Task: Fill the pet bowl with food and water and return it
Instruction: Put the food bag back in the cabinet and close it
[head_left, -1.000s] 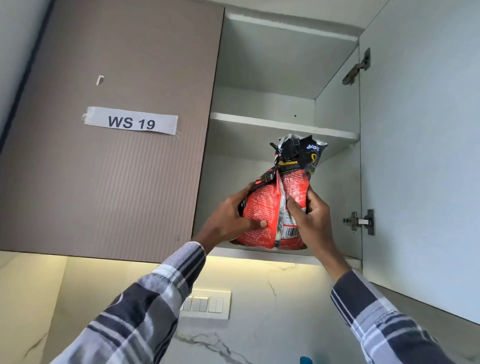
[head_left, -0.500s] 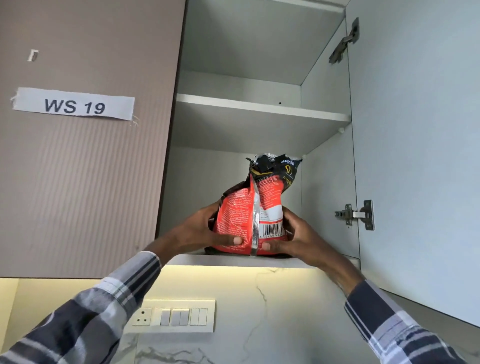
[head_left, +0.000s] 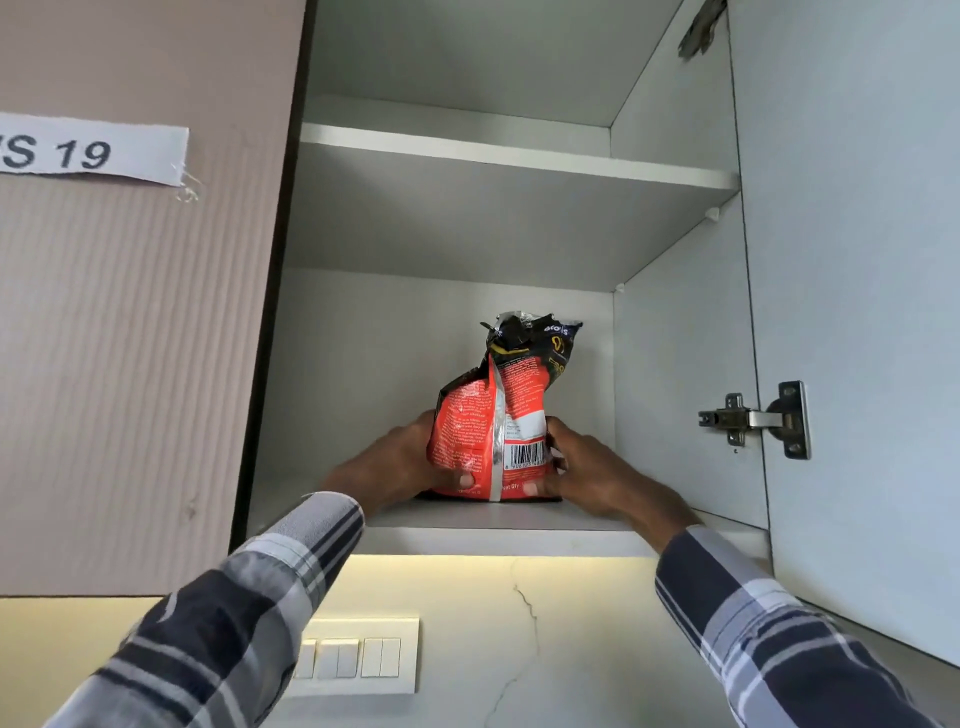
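Crumpled red-and-black foil pet-food bag (head_left: 493, 415) standing upright on the bottom shelf of the open grey wall cabinet (head_left: 498, 519), clasped low on both flanks. Left hand (head_left: 400, 462) and right hand (head_left: 587, 473) curl round its base, thumbs across the printed front. Whichever way the bag is travelling, the grip is best kept low and even, since the slack, rumpled top may flop or spill. The open cabinet door (head_left: 857, 312) stands just to the right. No pet bowl is in view.
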